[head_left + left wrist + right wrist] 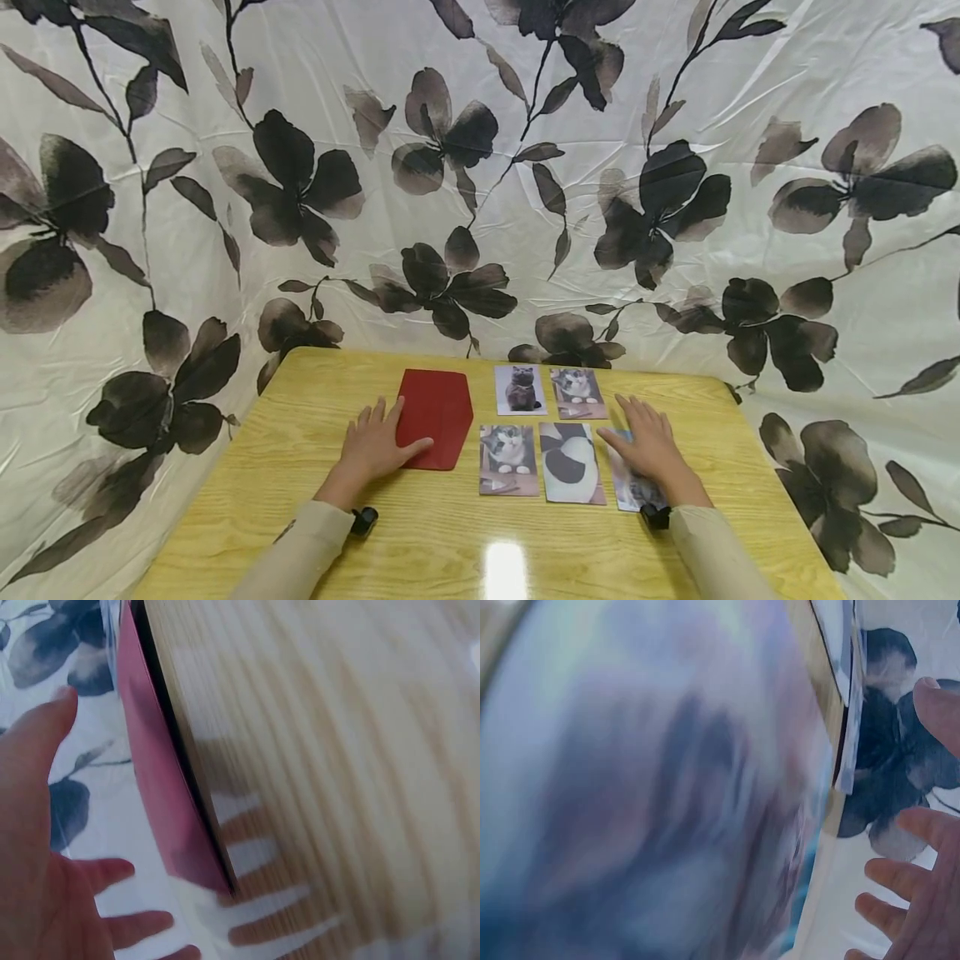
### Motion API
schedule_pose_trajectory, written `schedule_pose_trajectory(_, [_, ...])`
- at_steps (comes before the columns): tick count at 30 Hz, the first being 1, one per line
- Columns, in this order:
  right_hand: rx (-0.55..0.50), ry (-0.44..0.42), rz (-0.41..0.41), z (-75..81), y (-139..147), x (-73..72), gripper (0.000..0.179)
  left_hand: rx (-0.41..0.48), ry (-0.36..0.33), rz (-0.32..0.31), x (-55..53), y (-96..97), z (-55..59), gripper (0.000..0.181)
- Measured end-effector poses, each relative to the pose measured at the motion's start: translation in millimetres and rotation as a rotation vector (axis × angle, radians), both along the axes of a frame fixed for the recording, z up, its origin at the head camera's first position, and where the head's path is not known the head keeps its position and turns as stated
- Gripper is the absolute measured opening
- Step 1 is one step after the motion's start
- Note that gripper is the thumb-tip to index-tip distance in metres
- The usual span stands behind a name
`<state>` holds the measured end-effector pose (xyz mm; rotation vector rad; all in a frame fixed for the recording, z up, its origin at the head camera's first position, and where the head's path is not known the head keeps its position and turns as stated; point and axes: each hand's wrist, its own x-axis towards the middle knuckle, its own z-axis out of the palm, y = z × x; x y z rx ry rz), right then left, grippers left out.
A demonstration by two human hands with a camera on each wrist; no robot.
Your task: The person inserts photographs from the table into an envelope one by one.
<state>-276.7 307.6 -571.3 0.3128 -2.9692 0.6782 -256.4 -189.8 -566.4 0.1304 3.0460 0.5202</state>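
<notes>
My left hand (375,443) is spread at the left side of a red envelope-shaped piece (442,417), fingers straight, thumb over its lower part. The left wrist view shows this red piece (161,772) nearly edge-on beside the hand. My right hand (651,442), fingers also extended, is over a photo card (628,490) and partly hides it. That card (667,810) fills much of the right wrist view, blurred. Left of it lie a black-and-white picture card (572,467) and a kitten card (508,460). Whether either hand touches what lies below, I cannot tell.
A grey cat card (521,390) and another kitten card (577,393) form the back row on the yellow wood-grain table (420,542). Behind the table hangs a white floral cloth (555,250). Dark wrist cameras (365,522) are strapped to both wrists.
</notes>
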Motion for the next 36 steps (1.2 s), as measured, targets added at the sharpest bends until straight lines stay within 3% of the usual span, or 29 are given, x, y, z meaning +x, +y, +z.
schedule_pose_trajectory(14, [0.006,-0.031,-0.039,-8.7,-13,-24.4,0.085,-0.094,0.054,0.101,3.5,28.6,-7.8,0.119])
schedule_pose_trajectory(24, [0.055,-0.062,-0.092,-6.8,-22,-33.0,0.082,-0.17,0.038,0.15,9.7,38.5,-5.3,0.121])
schedule_pose_trajectory(29, [0.06,-0.047,-0.104,-4.8,-26,-34.5,0.074,-0.152,0.037,0.167,8.1,36.7,-3.6,0.118])
schedule_pose_trajectory(36, [0.065,-0.041,-0.121,-3.7,-30,-37.9,0.066,-0.057,0.001,0.209,4.5,33.1,0.4,0.115])
